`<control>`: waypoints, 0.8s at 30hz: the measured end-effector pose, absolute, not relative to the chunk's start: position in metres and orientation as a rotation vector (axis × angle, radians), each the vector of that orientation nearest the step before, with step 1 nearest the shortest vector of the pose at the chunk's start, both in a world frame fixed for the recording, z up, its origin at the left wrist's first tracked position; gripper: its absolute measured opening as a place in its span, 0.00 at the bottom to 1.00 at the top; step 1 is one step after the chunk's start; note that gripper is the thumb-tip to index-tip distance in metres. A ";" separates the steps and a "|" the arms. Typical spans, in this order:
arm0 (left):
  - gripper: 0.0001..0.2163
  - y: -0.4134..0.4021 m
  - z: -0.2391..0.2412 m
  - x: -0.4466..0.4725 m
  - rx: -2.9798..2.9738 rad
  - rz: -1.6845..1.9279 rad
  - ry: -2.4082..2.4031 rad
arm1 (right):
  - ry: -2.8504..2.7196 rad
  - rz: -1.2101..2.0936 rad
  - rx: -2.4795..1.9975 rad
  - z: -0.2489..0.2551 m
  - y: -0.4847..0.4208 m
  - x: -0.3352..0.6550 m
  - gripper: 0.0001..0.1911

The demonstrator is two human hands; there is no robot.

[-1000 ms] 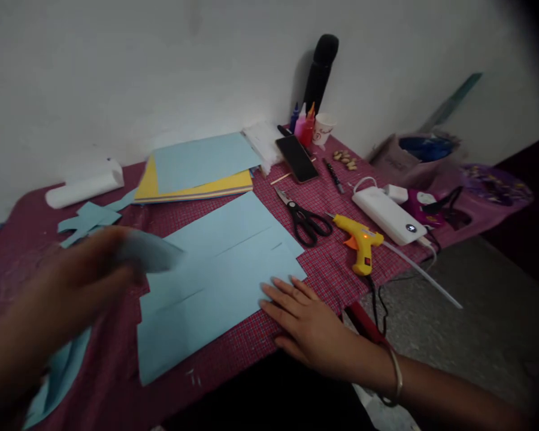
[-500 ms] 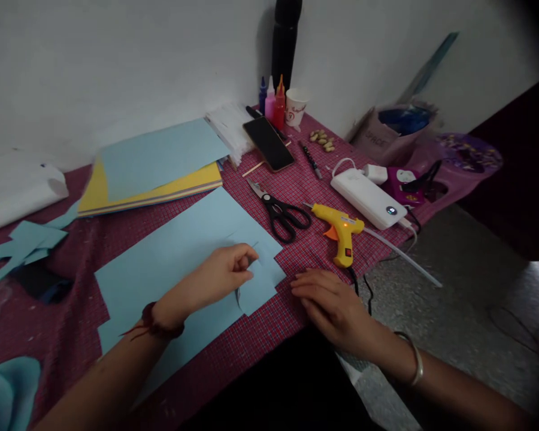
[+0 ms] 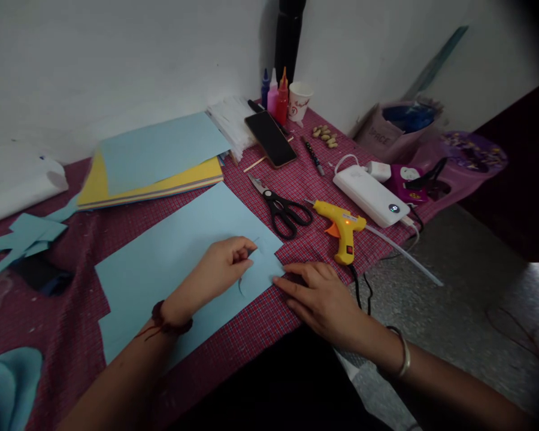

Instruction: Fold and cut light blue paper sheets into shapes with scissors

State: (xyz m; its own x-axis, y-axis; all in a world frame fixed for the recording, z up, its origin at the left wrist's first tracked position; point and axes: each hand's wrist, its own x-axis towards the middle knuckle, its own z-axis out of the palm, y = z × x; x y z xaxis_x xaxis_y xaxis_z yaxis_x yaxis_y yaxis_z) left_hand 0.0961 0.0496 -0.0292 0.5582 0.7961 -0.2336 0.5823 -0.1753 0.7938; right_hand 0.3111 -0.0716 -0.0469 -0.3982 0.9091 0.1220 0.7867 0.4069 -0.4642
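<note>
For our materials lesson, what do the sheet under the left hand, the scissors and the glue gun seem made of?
Sheet: matte, crisply cut edges; paper or thin card.
Scissors: grey, faintly shiny blades, probably steel; black handles, likely plastic.
Glue gun: smooth yellow body, likely plastic; grey nozzle, perhaps metal.

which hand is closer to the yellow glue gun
Right. The right hand is just on the near side of the glue gun, close to its grip; the left hand is farther off to its left, over the blue sheet.
</note>
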 end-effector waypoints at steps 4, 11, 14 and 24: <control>0.10 0.047 -0.030 0.093 1.880 0.309 1.096 | -2.316 0.450 -1.468 -0.048 -0.072 0.310 0.21; 0.09 0.045 -0.030 0.094 1.904 0.312 1.121 | -2.330 0.420 -1.476 -0.048 -0.071 0.309 0.21; 0.13 0.044 -0.027 0.092 1.982 0.320 1.156 | -2.338 0.417 -1.487 -0.048 -0.071 0.308 0.20; 0.12 -0.028 -0.019 0.080 2.729 -0.047 1.094 | -2.316 0.354 -1.479 -0.053 -0.070 0.309 0.21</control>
State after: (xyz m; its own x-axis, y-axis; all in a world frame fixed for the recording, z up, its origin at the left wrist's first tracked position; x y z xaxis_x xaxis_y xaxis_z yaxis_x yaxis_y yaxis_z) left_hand 0.0799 -0.0280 -0.0193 0.7255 0.6804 -0.1037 0.6867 -0.7058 0.1740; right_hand 0.3085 -0.0703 -0.0526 -0.3818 0.9082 0.1713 0.8158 0.4183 -0.3995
